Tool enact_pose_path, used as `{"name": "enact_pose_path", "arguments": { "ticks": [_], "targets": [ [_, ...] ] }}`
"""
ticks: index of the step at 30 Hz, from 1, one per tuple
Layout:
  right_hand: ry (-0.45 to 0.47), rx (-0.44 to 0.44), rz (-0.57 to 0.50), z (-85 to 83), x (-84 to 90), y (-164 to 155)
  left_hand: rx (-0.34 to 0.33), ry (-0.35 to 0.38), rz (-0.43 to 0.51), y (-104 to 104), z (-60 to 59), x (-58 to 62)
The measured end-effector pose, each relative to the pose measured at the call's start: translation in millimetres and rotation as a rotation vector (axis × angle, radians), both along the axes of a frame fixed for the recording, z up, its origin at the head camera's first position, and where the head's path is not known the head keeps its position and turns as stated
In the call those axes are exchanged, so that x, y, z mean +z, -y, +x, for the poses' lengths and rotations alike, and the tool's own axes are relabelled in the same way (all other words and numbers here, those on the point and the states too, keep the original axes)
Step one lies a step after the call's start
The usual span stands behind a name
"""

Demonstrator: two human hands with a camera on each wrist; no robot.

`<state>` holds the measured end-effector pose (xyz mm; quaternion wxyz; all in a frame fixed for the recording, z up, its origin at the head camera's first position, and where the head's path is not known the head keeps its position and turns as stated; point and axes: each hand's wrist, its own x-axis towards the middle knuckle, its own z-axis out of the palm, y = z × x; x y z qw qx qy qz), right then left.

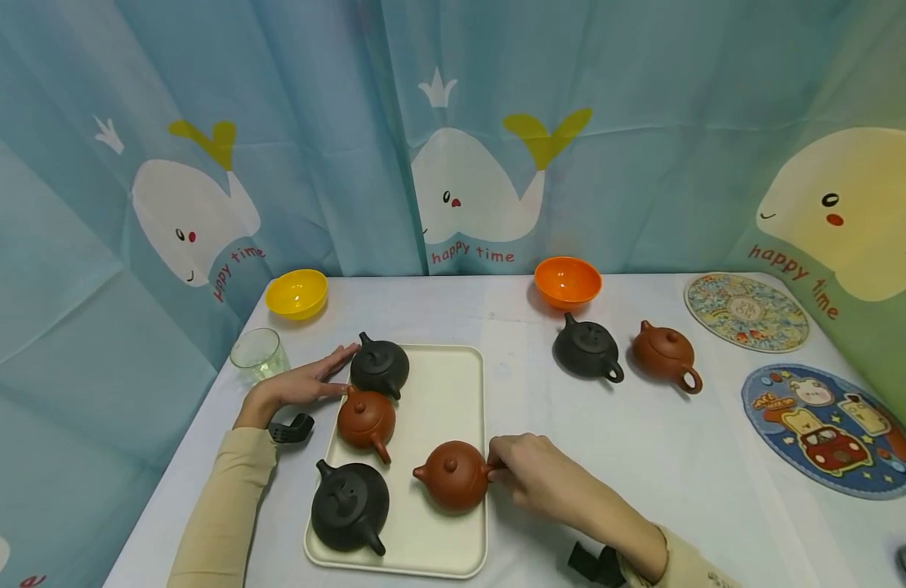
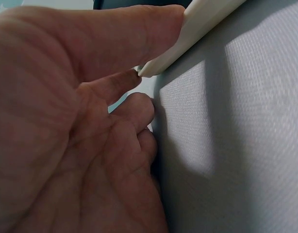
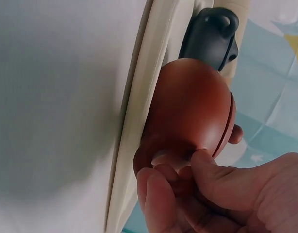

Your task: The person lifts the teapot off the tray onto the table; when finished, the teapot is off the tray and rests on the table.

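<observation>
Head: my right hand (image 1: 537, 478) holds a brown teapot (image 1: 453, 478) at the tray's (image 1: 441, 388) 4 o'clock; looks like positioning, next wanting a level set-down, then release (contact unclear). Counts: three brown teapots, three black teapots (image 1: 350, 508), two bowls (image 1: 296, 296), two mats (image 1: 747, 312), one glass (image 1: 257, 353), one tray. Left wrist: my left hand (image 2: 86, 131), wide, touches the rim. Right wrist: teapot pinched by its handle (image 3: 140, 160).

The left hand (image 2: 86, 126) rests its thumb (image 2: 134, 31) against a cream tray (image 2: 202, 22) on its right; farther off, another fingertip (image 2: 131, 76) meets the same rim. Grey cloth (image 2: 256, 121), streaked with shadow, lies beneath.
</observation>
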<state>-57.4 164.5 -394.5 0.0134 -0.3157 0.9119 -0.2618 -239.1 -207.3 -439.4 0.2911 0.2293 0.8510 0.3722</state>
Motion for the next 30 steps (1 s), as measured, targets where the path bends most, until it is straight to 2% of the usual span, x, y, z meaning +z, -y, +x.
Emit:
{"name": "enact_pose_path", "arguments": {
  "ticks": [14,21,30],
  "targets": [
    [-0.019,-0.169,-0.033,-7.6,6.9,-11,0.013,0.015,0.009,-1,-0.2,-2.5],
    [-0.070,-0.267,-0.021,-13.0,7.6,-16,0.005,0.001,0.016,-1,0.5,-1.4],
    [-0.021,-0.426,-0.026,-18.5,8.6,-22,0.009,-0.009,-0.001,-1,0.8,-0.5]
  ]
}}
